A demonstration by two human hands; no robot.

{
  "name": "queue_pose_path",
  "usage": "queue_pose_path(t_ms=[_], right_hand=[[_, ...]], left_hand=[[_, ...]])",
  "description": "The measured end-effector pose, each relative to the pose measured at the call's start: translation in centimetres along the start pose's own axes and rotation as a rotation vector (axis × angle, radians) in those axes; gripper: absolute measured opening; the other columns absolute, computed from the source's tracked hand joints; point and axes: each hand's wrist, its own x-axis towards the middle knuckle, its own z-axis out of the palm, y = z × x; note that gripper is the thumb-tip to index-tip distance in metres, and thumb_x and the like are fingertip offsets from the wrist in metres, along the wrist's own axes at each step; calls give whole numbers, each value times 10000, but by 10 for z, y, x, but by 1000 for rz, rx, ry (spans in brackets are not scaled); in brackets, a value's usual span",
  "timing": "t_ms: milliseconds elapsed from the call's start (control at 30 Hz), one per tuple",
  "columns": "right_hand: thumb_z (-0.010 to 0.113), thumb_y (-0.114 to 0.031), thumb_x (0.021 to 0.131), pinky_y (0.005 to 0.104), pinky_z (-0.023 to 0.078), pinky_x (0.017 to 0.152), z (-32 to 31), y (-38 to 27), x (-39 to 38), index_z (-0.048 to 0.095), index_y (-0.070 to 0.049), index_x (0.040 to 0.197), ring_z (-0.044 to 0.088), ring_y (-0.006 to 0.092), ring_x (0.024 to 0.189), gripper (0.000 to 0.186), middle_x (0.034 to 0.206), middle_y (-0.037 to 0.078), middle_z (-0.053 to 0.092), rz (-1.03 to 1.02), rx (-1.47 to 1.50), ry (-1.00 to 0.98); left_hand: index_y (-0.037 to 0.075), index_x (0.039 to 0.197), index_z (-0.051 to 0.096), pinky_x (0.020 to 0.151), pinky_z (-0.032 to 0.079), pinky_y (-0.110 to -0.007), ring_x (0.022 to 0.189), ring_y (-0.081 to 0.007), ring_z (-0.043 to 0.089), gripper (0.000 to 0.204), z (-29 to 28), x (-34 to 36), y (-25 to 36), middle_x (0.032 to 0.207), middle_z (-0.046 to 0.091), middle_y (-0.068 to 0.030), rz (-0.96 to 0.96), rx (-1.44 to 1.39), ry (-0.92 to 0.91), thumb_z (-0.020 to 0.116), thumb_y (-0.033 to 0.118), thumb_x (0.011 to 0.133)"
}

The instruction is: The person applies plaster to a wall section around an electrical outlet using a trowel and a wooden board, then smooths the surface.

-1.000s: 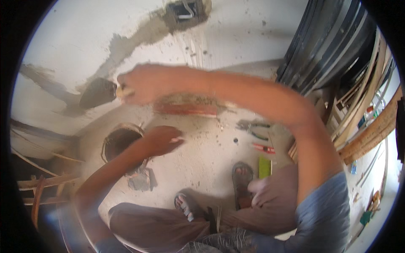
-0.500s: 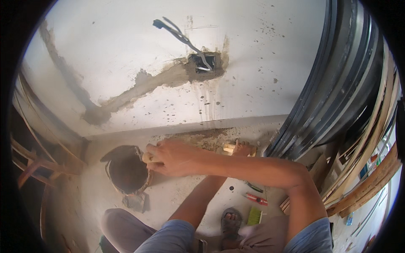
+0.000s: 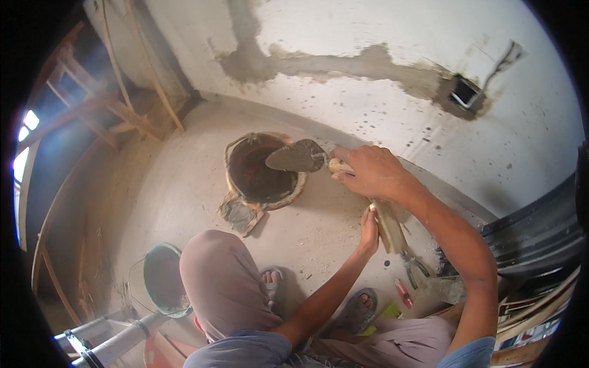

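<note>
My right hand [image 3: 374,172] is closed on the wooden handle of a mortar-coated pointed trowel [image 3: 294,156], whose blade is over a bucket [image 3: 236,184] with dark mortar inside and a crusted rim. Below it, my left hand [image 3: 369,230] is wrapped round part of a long pale wooden float [image 3: 388,233], just right of the bucket. A flattened scrap with grey mortar [image 3: 241,213] lies beside the bucket. Pliers [image 3: 414,270] and a red-handled tool [image 3: 404,294] lie near my right foot.
The wall [image 3: 527,141] has grey filled channels and an open box [image 3: 461,92] with cables. Wooden scaffolding [image 3: 92,98] stands left, above an aluminium ladder [image 3: 116,340] and a green bucket [image 3: 162,282]. Long black lengths of material [image 3: 521,233] and timber strips [image 3: 534,313] lie right.
The view has turned leftward. My right hand has moved from the wall down to above the bucket with the trowel; my left hand has taken hold of the float.
</note>
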Motion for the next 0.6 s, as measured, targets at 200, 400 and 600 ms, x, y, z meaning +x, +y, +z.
queue_pose_path(t_ms=[200,400,600], right_hand=[[661,-206,837,434,512,673,67,-64,96,692,-42,921,680,321,771,186,786,127,698,-220,-310,-10],[682,-110,741,334,523,574,78,-112,152,746,-131,716,710,209,724,72,719,68,707,-174,-618,-63],[714,-196,698,323,541,608,109,-135,184,769,-165,793,719,196,768,114,777,41,732,-236,-732,-274]], left_hand=[[62,1315,449,966,471,-395,1145,-229,555,397,-43,6,-9,1262,549,-95,17,-391,-65,363,337,1042],[66,1457,325,1091,355,-385,1335,-223,402,516,-36,-15,21,1454,409,-99,-3,-363,182,403,363,1042],[46,1449,332,1115,291,-361,1345,-211,370,549,-64,-9,18,1458,399,-105,81,-262,206,466,371,1027]])
